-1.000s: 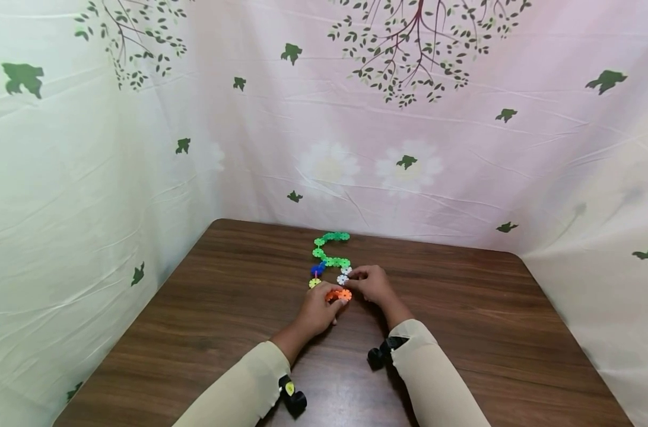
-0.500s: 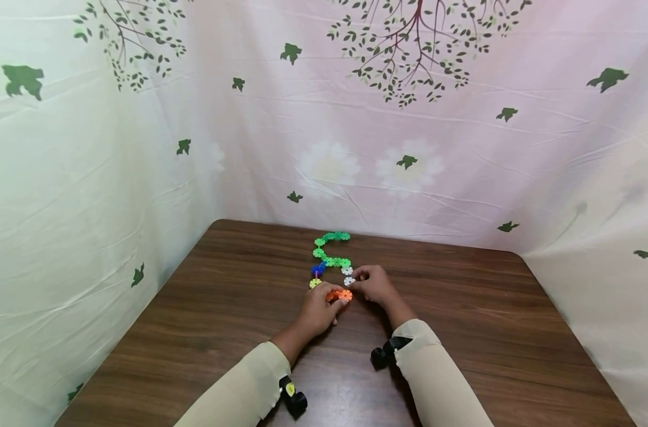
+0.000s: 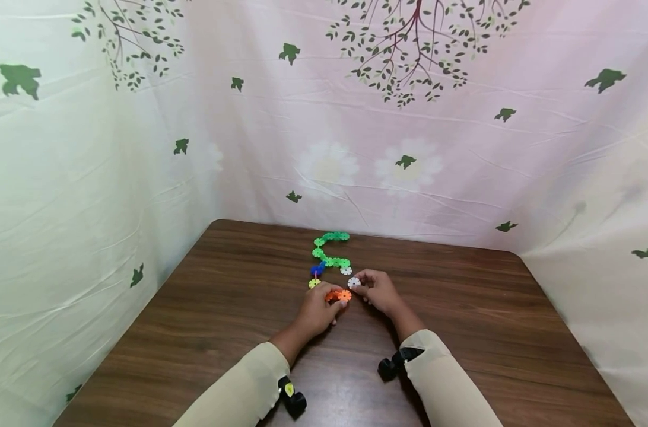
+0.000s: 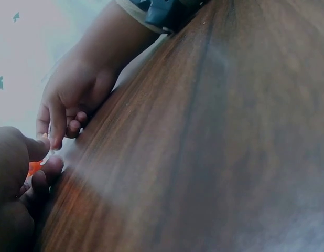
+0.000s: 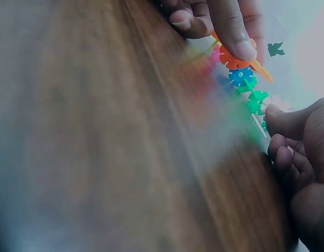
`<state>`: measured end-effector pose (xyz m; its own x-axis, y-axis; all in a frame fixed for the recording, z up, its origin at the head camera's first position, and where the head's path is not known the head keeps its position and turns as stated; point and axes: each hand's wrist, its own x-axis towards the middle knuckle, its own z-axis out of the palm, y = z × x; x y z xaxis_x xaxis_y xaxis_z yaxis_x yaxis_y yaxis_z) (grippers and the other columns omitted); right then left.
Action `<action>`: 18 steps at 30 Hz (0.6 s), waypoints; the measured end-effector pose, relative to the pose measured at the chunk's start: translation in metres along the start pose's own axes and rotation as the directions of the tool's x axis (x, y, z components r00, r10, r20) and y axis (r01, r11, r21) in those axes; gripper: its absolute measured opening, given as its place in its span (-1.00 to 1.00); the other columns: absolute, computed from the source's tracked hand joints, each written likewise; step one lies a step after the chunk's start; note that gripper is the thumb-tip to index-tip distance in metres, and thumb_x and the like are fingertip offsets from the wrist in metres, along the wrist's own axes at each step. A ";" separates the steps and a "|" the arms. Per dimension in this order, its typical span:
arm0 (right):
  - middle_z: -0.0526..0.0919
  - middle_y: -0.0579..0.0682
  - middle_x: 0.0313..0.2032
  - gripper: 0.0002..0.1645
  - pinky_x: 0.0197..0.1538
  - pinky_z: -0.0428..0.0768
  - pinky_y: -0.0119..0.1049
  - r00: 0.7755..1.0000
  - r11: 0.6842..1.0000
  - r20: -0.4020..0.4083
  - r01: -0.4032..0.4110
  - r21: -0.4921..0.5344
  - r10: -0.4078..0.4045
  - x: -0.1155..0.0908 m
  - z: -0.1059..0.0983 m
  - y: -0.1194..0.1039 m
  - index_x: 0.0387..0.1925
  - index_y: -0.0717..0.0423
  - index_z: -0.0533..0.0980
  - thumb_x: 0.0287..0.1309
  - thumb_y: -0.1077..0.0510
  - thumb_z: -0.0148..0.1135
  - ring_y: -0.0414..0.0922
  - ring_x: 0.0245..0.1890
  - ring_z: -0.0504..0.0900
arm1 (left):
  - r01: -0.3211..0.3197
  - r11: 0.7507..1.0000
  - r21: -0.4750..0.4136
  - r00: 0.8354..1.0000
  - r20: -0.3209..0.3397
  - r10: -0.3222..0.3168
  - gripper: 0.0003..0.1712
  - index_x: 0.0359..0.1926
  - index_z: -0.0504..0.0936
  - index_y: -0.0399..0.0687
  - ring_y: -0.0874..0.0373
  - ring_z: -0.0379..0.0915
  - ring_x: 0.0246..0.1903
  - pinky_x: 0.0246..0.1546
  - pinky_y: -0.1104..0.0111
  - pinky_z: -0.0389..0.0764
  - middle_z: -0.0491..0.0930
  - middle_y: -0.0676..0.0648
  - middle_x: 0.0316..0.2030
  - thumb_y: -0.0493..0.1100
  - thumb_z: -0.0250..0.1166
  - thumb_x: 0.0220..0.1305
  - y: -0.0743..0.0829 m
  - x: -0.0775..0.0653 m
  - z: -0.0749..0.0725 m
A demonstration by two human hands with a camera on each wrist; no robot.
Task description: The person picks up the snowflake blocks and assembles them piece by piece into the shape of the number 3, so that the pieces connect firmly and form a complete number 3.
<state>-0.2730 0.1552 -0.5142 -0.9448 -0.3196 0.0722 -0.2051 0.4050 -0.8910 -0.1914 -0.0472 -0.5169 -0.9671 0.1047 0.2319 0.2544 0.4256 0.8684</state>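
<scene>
My left hand pinches the orange snowflake disc at the near end of a chain of notched plastic snowflake discs. In the right wrist view, a thumb lies over this orange disc. Between the right hand's thumb and fingers is a white snowflake disc, just right of the orange one. Another white disc stays on the chain, a small gap away from the held one. Green discs curve to the back, while blue and yellow ones run down to the left hand.
The chain lies on a brown wood-grain table. A pale cloth printed with leaves and branches hangs behind it and along both sides. Each sleeve carries a black wrist camera, such as the right one.
The right hand has moved slightly right and toward the person, carrying the white disc away from the other white disc. The left hand has stayed in place on the orange disc.
</scene>
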 end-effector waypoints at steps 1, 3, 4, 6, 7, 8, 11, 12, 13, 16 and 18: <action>0.71 0.04 -0.30 -0.86 -0.47 0.55 -0.36 1.000 1.000 0.006 0.004 0.001 -0.004 -0.002 0.000 0.000 -0.05 0.22 0.71 0.40 0.30 0.45 -0.18 -0.53 0.54 | -0.002 1.000 0.000 1.000 -0.001 0.002 -0.70 0.12 0.71 -0.30 0.34 0.50 -0.68 -0.62 0.44 0.65 0.63 -0.26 0.03 -0.34 0.48 0.42 0.000 0.000 0.000; 0.72 0.05 -0.31 -0.87 -0.44 0.57 -0.36 1.000 1.000 0.015 0.012 0.009 -0.013 -0.006 -0.001 0.000 -0.04 0.22 0.72 0.43 0.30 0.41 -0.18 -0.51 0.56 | -0.002 1.000 0.000 1.000 -0.002 0.002 -0.71 0.11 0.72 -0.29 0.35 0.50 -0.68 -0.62 0.44 0.65 0.63 -0.25 0.03 -0.34 0.47 0.42 0.000 0.000 0.000; 0.73 0.06 -0.31 -0.87 -0.43 0.57 -0.36 1.000 1.000 0.018 0.015 0.014 -0.016 -0.007 -0.001 0.001 -0.04 0.23 0.72 0.44 0.30 0.40 -0.18 -0.50 0.56 | -0.005 1.000 0.000 1.000 -0.004 0.005 -0.71 0.11 0.72 -0.30 0.35 0.50 -0.68 -0.62 0.43 0.65 0.63 -0.26 0.03 -0.34 0.47 0.42 0.000 0.000 0.000; 0.74 0.08 -0.29 -0.87 -0.42 0.58 -0.36 0.999 0.999 0.023 0.025 0.025 -0.025 -0.010 -0.002 0.002 -0.03 0.25 0.71 0.48 0.30 0.35 -0.18 -0.48 0.56 | -0.008 1.000 -0.003 1.000 -0.007 0.008 -0.72 0.11 0.73 -0.29 0.35 0.50 -0.69 -0.62 0.43 0.66 0.64 -0.26 0.04 -0.35 0.47 0.42 0.000 0.000 0.000; 0.74 0.09 -0.29 -0.87 -0.41 0.58 -0.37 0.999 0.999 0.024 0.029 0.031 -0.030 -0.011 -0.002 0.002 -0.03 0.26 0.71 0.49 0.30 0.34 -0.18 -0.47 0.56 | -0.009 1.000 -0.004 1.000 -0.008 0.009 -0.72 0.10 0.73 -0.29 0.35 0.50 -0.69 -0.62 0.43 0.66 0.64 -0.26 0.04 -0.35 0.47 0.42 0.001 -0.001 0.001; 0.74 0.10 -0.28 -0.87 -0.40 0.58 -0.37 0.999 0.999 0.025 0.034 0.036 -0.035 -0.011 -0.002 0.002 -0.03 0.26 0.71 0.50 0.31 0.33 -0.18 -0.47 0.56 | -0.010 1.000 -0.006 1.000 -0.008 0.010 -0.72 0.10 0.73 -0.29 0.35 0.50 -0.69 -0.62 0.42 0.66 0.64 -0.26 0.03 -0.35 0.47 0.42 0.001 -0.001 0.001; 0.73 0.14 -0.26 -0.88 -0.37 0.57 -0.39 0.999 0.998 0.026 0.044 0.045 -0.045 -0.013 -0.002 0.002 -0.05 0.28 0.70 0.52 0.32 0.29 -0.19 -0.46 0.55 | -0.011 1.000 -0.007 1.000 -0.007 0.011 -0.72 0.11 0.72 -0.29 0.36 0.49 -0.69 -0.62 0.43 0.66 0.63 -0.25 0.04 -0.35 0.46 0.43 0.001 -0.001 0.001; 0.73 0.16 -0.27 -0.89 -0.36 0.57 -0.40 0.998 0.998 0.025 0.048 0.051 -0.049 -0.014 -0.002 0.002 -0.06 0.29 0.69 0.51 0.33 0.29 -0.20 -0.46 0.55 | -0.011 1.000 -0.007 1.000 -0.006 0.011 -0.72 0.11 0.72 -0.30 0.36 0.49 -0.69 -0.62 0.43 0.66 0.63 -0.26 0.04 -0.35 0.46 0.43 0.001 -0.001 0.001; 0.72 0.18 -0.27 -0.89 -0.36 0.56 -0.41 0.998 0.997 0.024 0.049 0.055 -0.050 -0.015 -0.001 0.002 -0.07 0.30 0.69 0.51 0.35 0.28 -0.19 -0.46 0.55 | -0.012 1.000 -0.007 1.000 -0.006 0.012 -0.72 0.11 0.72 -0.30 0.36 0.49 -0.69 -0.62 0.43 0.66 0.63 -0.26 0.04 -0.35 0.46 0.43 0.002 -0.001 0.000; 0.70 0.22 -0.28 -0.89 -0.36 0.54 -0.41 0.998 0.996 0.022 0.062 0.058 -0.063 -0.016 0.000 0.002 -0.08 0.34 0.67 0.52 0.36 0.26 -0.21 -0.46 0.53 | -0.014 1.000 -0.012 1.000 -0.003 0.014 -0.72 0.11 0.72 -0.30 0.35 0.49 -0.69 -0.63 0.42 0.66 0.63 -0.26 0.05 -0.36 0.46 0.43 0.001 -0.002 0.000; 0.69 0.24 -0.29 -0.90 -0.36 0.54 -0.41 0.997 0.996 0.020 0.068 0.063 -0.069 -0.017 0.001 0.003 -0.09 0.36 0.66 0.51 0.36 0.26 -0.21 -0.46 0.53 | -0.014 1.000 -0.017 1.000 -0.001 0.014 -0.72 0.12 0.72 -0.30 0.35 0.49 -0.69 -0.63 0.41 0.66 0.63 -0.26 0.05 -0.36 0.45 0.43 0.001 -0.002 0.000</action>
<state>-0.2575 0.1614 -0.5183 -0.9229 -0.3641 0.1250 -0.2524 0.3271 -0.9107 -0.1893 -0.0467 -0.5161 -0.9635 0.1097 0.2442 0.2676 0.4090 0.8724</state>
